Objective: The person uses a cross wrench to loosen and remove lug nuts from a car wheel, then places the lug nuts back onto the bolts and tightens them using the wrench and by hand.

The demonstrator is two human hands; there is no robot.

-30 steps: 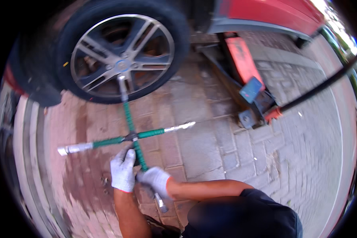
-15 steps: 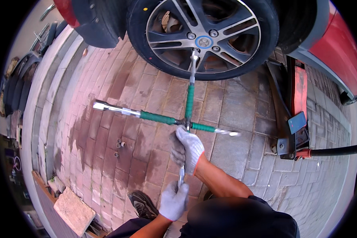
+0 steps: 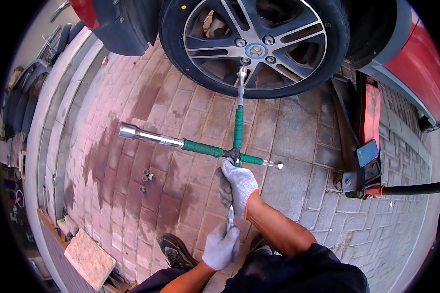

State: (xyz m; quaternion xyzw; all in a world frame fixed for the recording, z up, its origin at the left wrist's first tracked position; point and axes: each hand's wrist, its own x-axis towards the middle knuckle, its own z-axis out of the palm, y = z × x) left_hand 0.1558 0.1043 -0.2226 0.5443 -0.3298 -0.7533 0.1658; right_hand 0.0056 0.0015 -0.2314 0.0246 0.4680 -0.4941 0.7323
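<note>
A cross-shaped lug wrench (image 3: 200, 147) with green-taped arms has its far socket on a lug of the car's silver alloy wheel (image 3: 255, 40). My right hand (image 3: 237, 185), in a grey knit glove, grips the wrench's near arm just below the centre. My left hand (image 3: 221, 246), also gloved, is closed around the near end of that same arm, close to my body. The long left arm of the wrench ends in a bare steel socket (image 3: 128, 131) above the paving.
A red car body (image 3: 415, 63) sits raised on an orange floor jack (image 3: 369, 132) with a black handle (image 3: 418, 188) at right. Several loose lug nuts (image 3: 146, 177) lie on the brick paving. My shoe (image 3: 176, 251), a concrete slab (image 3: 89, 258) and stacked tyres (image 3: 19, 105) are at left.
The view has shifted so the wheel sits more centred. The wrench has turned slightly, and my left hand has moved up along the near arm.
</note>
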